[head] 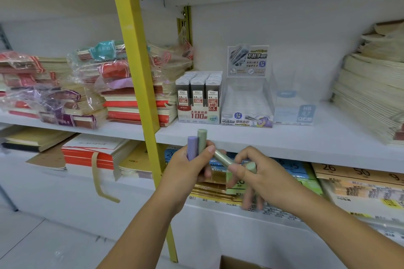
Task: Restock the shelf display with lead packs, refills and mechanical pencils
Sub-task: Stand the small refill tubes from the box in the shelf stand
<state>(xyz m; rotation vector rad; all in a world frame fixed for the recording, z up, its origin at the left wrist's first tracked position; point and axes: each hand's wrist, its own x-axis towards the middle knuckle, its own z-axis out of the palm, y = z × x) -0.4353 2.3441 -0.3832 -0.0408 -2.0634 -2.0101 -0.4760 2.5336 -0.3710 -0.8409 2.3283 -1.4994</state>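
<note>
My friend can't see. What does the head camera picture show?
A left hand holds a purple tube and a green tube upright, while the right hand pinches a second green tube, tilted. Behind, a white shelf carries a full box of lead packs beside a clear display box that looks empty.

A stationery shop: white shelves (284, 137) carry wrapped notebook stacks (135, 94), a lead-pack display box (199, 116) and numbered paper packs (354, 172).

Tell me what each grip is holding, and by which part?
The left grip holds a purple tube and a green tube upright by their lower halves. The right grip pinches a slanted green tube near its right end.
</note>
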